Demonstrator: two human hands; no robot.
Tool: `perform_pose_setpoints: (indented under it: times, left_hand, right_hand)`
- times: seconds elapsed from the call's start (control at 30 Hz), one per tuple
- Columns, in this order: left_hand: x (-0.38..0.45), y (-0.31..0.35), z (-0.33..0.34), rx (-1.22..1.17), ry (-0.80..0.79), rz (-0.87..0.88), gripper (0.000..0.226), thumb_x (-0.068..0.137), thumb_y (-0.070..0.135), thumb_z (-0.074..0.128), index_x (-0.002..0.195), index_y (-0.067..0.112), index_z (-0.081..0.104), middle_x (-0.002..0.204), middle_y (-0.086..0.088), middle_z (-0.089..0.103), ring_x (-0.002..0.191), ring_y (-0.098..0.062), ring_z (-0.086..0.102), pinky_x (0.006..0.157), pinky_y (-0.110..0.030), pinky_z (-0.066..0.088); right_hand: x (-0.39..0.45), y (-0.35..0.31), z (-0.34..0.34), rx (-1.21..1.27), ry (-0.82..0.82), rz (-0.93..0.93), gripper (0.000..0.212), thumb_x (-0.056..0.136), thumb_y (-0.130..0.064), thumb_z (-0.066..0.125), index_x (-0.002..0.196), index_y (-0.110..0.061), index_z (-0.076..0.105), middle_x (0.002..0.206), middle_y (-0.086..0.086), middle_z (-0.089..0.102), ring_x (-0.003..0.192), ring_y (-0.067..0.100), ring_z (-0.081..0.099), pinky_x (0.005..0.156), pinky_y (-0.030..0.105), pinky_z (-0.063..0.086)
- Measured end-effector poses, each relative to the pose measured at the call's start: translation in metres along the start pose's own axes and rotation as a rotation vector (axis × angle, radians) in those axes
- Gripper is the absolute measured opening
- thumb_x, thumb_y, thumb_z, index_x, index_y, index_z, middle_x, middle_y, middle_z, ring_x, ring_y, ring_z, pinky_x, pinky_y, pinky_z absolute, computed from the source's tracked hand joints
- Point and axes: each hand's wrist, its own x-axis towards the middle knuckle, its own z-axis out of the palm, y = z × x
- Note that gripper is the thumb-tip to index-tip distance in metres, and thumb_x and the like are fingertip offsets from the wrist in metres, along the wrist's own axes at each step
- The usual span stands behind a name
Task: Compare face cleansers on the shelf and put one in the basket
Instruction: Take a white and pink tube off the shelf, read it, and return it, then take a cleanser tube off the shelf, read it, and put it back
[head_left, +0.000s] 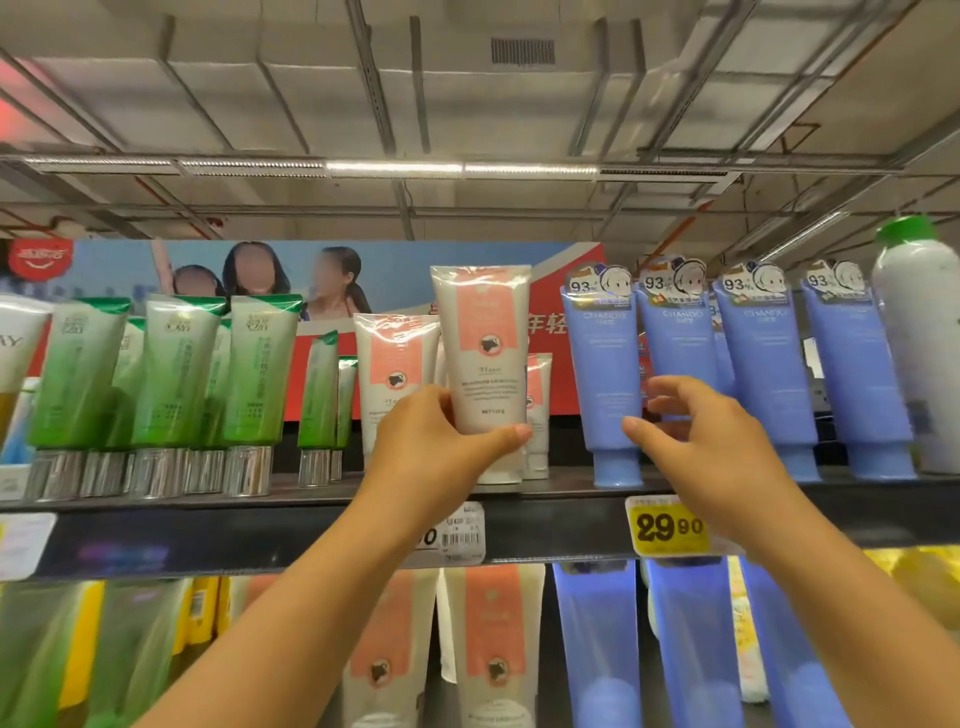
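Head view: the left hand (441, 447) lifts a pink-and-white cleanser tube (485, 358) at the shelf (311, 535), while the right hand (696, 436) reaches for the blue ones.
Thumb and fingers of the left hand grip the pink tube low on its body, near center frame, raised above its neighbours. The right hand is loose and empty, its fingers spread toward a blue Chando tube (605, 384) at 3 o'clock. Those blue tubes stand crowded on their caps; a careless nudge would likely topple several. No basket is visible.
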Motion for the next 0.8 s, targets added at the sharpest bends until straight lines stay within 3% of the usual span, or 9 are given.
perform_pose_setpoints:
  times: [0.17,0.37,0.5,0.6,0.8]
  left_hand:
    - [0.008,-0.01,0.006,0.085,-0.06,-0.016,0.028,0.07,0.041,0.077,0.09,0.027,0.062,0.089,0.009,0.068,0.08,-0.003,0.062,0.06,-0.013,0.047]
    - [0.009,-0.013,0.007,0.15,-0.082,-0.018,0.034,0.07,0.04,0.078,0.08,0.033,0.046,0.083,0.015,0.056,0.076,0.001,0.054,0.057,-0.013,0.042]
    - [0.009,-0.012,0.008,0.165,-0.066,-0.014,0.043,0.071,0.04,0.077,0.094,0.028,0.043,0.087,0.016,0.052,0.077,-0.001,0.051,0.056,-0.012,0.038]
    - [0.008,-0.012,0.009,0.182,-0.053,0.0,0.043,0.075,0.038,0.074,0.101,0.026,0.041,0.098,0.011,0.053,0.089,-0.008,0.053,0.059,-0.012,0.038]
    - [0.012,-0.012,0.01,0.21,-0.065,-0.034,0.042,0.076,0.035,0.074,0.101,0.024,0.041,0.1,0.008,0.052,0.092,-0.01,0.051,0.058,-0.01,0.037]
  right_hand:
    - [0.003,-0.001,0.008,-0.151,-0.08,0.033,0.04,0.088,-0.03,0.062,0.12,-0.009,0.051,0.114,0.011,0.062,0.101,0.028,0.059,0.086,0.042,0.048]
    - [0.007,-0.005,0.016,-0.24,-0.127,0.065,0.042,0.087,-0.034,0.063,0.116,-0.008,0.048,0.115,0.013,0.058,0.102,0.031,0.056,0.084,0.04,0.048]
    - [0.008,-0.006,0.022,-0.244,-0.138,0.1,0.045,0.088,-0.033,0.062,0.117,-0.005,0.043,0.119,0.017,0.054,0.108,0.034,0.052,0.08,0.036,0.042]
    - [0.01,-0.005,0.025,-0.227,-0.12,0.116,0.045,0.088,-0.032,0.062,0.117,-0.004,0.042,0.12,0.018,0.054,0.108,0.035,0.052,0.077,0.034,0.041]
    - [0.01,-0.001,0.028,-0.214,-0.061,0.098,0.046,0.085,-0.032,0.066,0.115,-0.004,0.043,0.118,0.017,0.055,0.106,0.035,0.053,0.078,0.037,0.044]
